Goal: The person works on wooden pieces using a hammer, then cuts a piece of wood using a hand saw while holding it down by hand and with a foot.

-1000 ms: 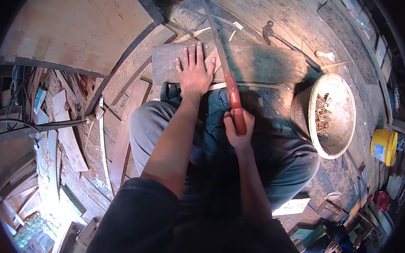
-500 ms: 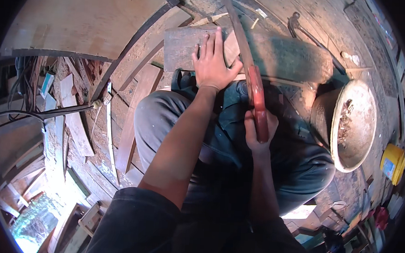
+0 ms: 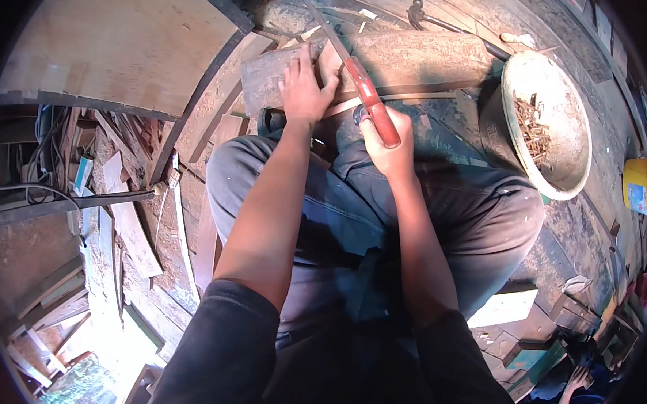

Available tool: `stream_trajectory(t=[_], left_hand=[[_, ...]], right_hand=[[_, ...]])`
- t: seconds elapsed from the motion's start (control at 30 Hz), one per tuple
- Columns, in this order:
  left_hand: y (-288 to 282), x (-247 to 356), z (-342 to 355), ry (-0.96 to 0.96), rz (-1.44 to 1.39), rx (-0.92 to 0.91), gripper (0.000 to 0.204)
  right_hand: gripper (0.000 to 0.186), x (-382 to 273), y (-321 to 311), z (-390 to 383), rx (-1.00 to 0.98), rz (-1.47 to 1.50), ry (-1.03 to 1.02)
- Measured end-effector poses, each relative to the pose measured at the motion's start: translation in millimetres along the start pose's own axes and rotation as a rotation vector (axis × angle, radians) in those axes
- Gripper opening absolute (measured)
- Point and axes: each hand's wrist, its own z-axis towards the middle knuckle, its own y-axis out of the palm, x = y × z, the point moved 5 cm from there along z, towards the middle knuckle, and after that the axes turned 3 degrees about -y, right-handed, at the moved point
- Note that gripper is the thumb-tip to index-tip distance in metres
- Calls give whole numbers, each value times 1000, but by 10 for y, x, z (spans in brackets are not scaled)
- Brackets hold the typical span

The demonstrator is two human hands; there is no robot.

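My left hand (image 3: 303, 91) presses fingers spread on a worn plank (image 3: 262, 79) lying crosswise beyond my knees, with a paler small wood piece (image 3: 329, 61) on it beside my fingers. My right hand (image 3: 386, 143) grips the red wooden handle (image 3: 367, 91) of a handsaw, whose long blade (image 3: 318, 19) reaches away from me across the plank, just right of my left hand. Where the teeth meet the wood is too small to make out.
A claw hammer (image 3: 457, 26) lies behind the plank. A white bucket (image 3: 573, 120) of rusty nails stands right, a yellow bucket (image 3: 635, 185) beyond. A plywood panel (image 3: 120, 38) and scrap boards (image 3: 125, 221) are left. Another person's hand (image 3: 577, 380) shows lower right.
My right hand and the saw have moved forward, away from my body. My left hand stays on the plank. The whole view has shifted, and more light falls on the plank and my knees.
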Motion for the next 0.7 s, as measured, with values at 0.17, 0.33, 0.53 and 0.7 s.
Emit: stream_trajectory(t=[0.17,0.33,0.53,0.7], left_hand=[[89,22,-29,102,71,3,81],[90,37,114,62,16,-16,86],[66,81,157,59,14,33,84],[62,33,143,12,-96,63,72]], right_hand=[[13,46,13,27,41,-1,34],[12,78,26,117,47,-5,50],[10,100,5,132,81,-63,29],[9,62,64,109,60,-136,1]])
